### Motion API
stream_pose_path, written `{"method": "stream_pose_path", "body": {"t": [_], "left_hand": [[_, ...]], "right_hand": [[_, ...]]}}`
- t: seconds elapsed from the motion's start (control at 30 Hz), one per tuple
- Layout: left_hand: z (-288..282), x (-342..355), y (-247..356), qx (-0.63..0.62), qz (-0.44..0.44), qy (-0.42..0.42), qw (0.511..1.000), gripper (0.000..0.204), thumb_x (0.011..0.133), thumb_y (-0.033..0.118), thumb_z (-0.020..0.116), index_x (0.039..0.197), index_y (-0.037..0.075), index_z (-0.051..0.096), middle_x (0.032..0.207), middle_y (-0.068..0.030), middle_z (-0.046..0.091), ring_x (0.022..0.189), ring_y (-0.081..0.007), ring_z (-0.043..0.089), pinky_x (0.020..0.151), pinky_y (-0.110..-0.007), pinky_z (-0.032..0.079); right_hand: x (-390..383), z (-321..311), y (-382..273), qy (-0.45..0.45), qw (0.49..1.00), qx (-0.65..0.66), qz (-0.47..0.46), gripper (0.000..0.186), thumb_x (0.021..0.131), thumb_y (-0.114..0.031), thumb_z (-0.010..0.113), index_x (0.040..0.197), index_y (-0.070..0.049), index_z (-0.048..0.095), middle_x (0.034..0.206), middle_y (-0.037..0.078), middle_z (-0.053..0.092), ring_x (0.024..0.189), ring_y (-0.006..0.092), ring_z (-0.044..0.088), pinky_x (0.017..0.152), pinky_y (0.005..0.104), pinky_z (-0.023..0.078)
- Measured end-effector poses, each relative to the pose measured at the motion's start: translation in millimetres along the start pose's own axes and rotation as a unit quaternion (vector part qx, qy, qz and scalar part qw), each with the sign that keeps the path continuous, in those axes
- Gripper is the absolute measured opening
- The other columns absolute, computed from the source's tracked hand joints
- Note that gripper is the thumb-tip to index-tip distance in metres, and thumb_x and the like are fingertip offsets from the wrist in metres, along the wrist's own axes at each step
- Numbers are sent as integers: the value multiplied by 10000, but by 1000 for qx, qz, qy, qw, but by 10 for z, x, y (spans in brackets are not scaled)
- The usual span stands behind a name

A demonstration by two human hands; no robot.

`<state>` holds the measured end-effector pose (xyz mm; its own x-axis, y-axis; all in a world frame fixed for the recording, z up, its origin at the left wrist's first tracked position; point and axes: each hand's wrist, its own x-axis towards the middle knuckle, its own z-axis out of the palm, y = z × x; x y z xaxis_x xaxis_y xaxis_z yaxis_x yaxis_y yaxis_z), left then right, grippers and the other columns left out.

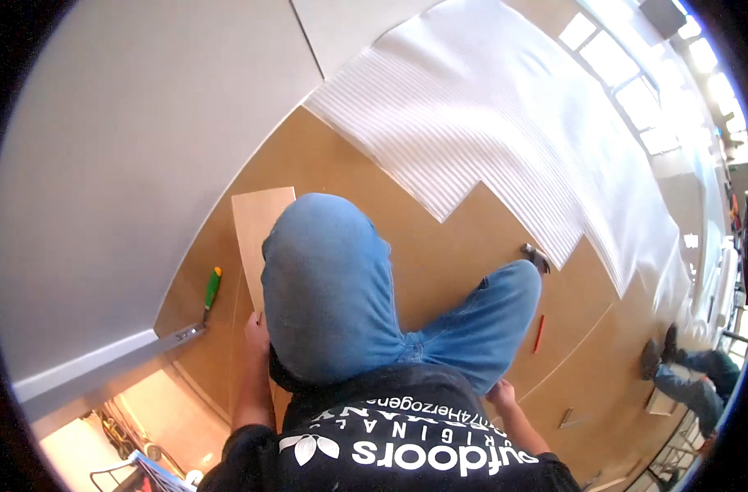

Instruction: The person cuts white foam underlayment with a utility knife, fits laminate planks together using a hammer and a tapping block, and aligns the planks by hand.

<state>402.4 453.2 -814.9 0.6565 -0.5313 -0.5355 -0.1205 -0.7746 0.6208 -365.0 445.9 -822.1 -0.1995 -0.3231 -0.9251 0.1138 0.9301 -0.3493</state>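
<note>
I kneel on the brown floor with my blue-jeaned legs bent. A pale wood plank (257, 217) lies flat beside my left knee, which hides part of it. My left hand (257, 330) is at the plank's near end, its fingers closed around something small and dark that I cannot make out. My right hand (500, 392) is low beside my right thigh, with its fingers mostly hidden. A hammer (536, 257) with a dark head lies just beyond my right knee. To the right of that knee is a red pencil (540, 334).
A green-handled tool with a yellow end (214, 284) lies by the grey wall (144, 164) at the left. White ribbed underlay (472, 123) covers the far floor in a stepped edge. A metal rail (111, 369) borders a lit opening. Another person's legs (692, 381) are at right.
</note>
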Motion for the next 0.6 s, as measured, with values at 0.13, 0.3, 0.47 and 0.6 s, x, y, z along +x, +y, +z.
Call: {"method": "stream_pose_path", "body": {"t": [0.13,0.3,0.47,0.6], "left_hand": [[543,-703,1565,133,70,49,987,379,1070,358,564,985,-7,621,849,-166,634,802,-262,603,745,-426,490],[14,-263,2869,62,366,257,892,381,1063,310,596,878,-23,603,734,-100,538,694,-213,481,638,-411,418],[1215,10,4654,-357,403,13,842,108,1010,176,669,972,104,599,916,44,540,858,-94,463,754,-293,387],[1805,-57,4997,-286,290,-212,888,332,1010,353,702,1210,97,632,1103,17,647,894,-107,565,735,-311,476]], "right_hand": [[-440,-904,-797,116,941,-287,-138,297,1007,-261,635,849,-11,611,676,45,595,564,143,546,491,339,431],[-787,674,-3053,175,835,-255,-455,348,1015,-286,624,934,48,674,837,101,668,780,182,596,711,361,492],[-1154,2540,-4625,30,754,-214,-620,497,1036,-327,634,1399,5,562,1353,227,621,1269,341,593,1049,423,473],[-1232,3574,-5185,27,782,-154,-604,447,1041,-396,601,1207,17,638,1088,267,695,1034,376,667,929,455,501]]}}
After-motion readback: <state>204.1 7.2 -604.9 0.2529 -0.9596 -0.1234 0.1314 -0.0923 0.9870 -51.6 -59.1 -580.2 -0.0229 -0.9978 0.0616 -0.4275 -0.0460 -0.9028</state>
